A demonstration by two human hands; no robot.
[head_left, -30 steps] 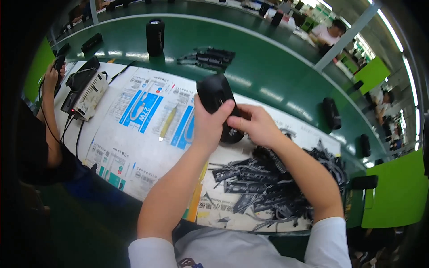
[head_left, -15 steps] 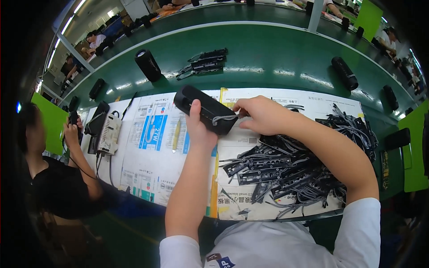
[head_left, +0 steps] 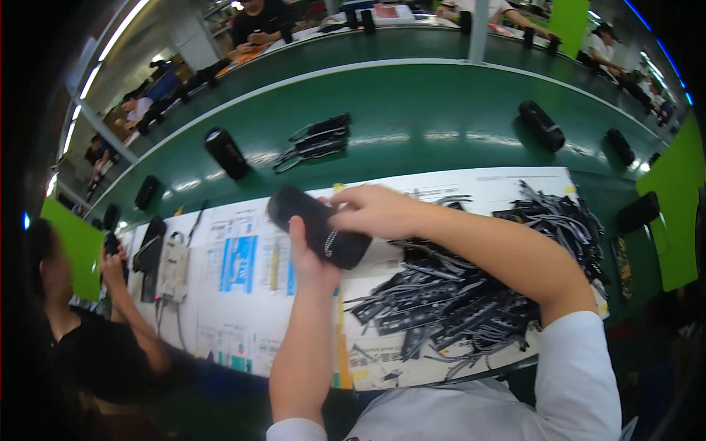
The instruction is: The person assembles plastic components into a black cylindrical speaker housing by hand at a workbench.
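Observation:
A black cylindrical speaker (head_left: pixel 298 209) lies tilted over the worktable, with my left hand (head_left: pixel 315 266) closed around its lower side and the thumb along its face. A grey braided cord loop (head_left: pixel 331 242) shows on the speaker, near its lower right end. My right hand (head_left: pixel 375 211) comes across from the right, its bent fingers pressed onto the speaker's upper side; the fingertips are partly hidden. Beneath my right forearm spreads a heap of black slotted plastic strips (head_left: pixel 419 312) with grey braided cords attached.
On the green conveyor belt (head_left: pixel 419 95) stand a black speaker (head_left: pixel 226 153), a small stack of strips (head_left: pixel 316 143) and another speaker (head_left: pixel 541 126). A yellow pen-like tool (head_left: pixel 274 268) and a pale box with cables (head_left: pixel 173 268) lie left. A co-worker (head_left: pixel 88 323) sits at far left.
My right hand has moved from the cord at the speaker's right end onto its upper side. The speaker has turned and sits slightly lower. The whole view has shifted.

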